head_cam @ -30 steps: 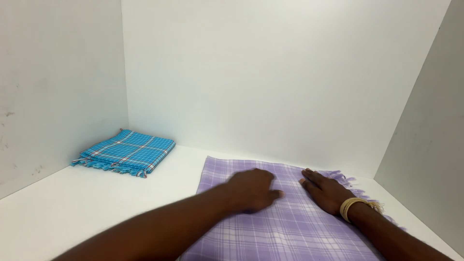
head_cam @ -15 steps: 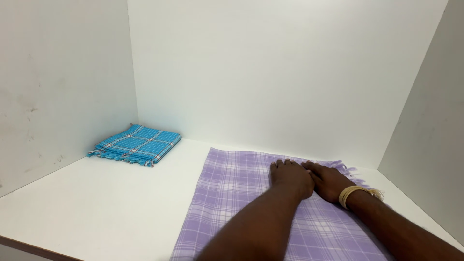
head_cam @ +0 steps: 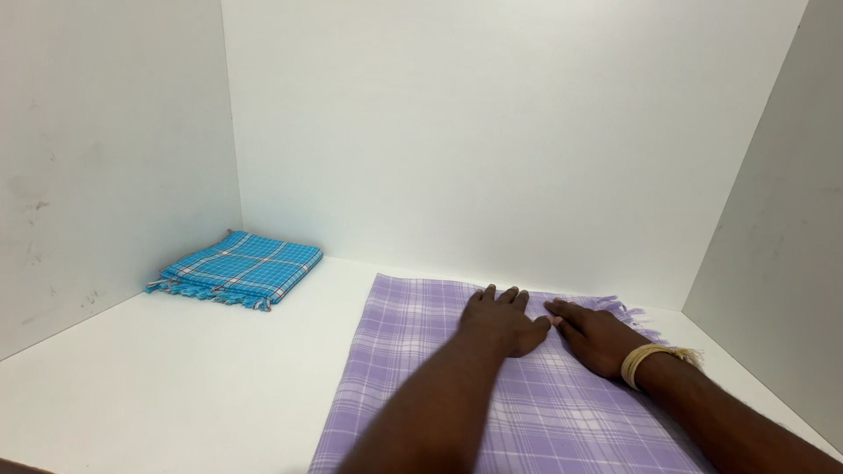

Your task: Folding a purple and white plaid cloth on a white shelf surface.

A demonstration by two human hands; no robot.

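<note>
Broadly, the white table [head_cam: 176, 386] fills the lower part of the view, closed in by plain white walls [head_cam: 492, 132] at the back and on both sides. Next in size is the purple checked cloth [head_cam: 413, 351], which lies spread flat on the table, reaching from near the back wall down to the bottom edge of the view; a short fringe shows along its far right corner. Everything else can be placed against this cloth.

Both of the person's forearms reach out over the cloth from the near edge. The left hand [head_cam: 502, 320] lies palm down on the far part of the cloth, fingers stretched forward and together, pressing flat and gripping nothing. The right hand [head_cam: 595, 336] lies just to the right of it, also palm down and flat on the cloth, fingers pointing toward the left hand; the two hands are close enough that their fingertips seem to meet, though actual contact cannot be told. Neither hand pinches or lifts the fabric.

Well to the left of the purple cloth, near the back left corner, a blue checked cloth [head_cam: 237, 268] sits folded into a neat flat stack, its fringe facing the near side.

Smallest of all, a pale cord bracelet [head_cam: 645, 362] circles the right wrist, above the cloth's right side.
</note>
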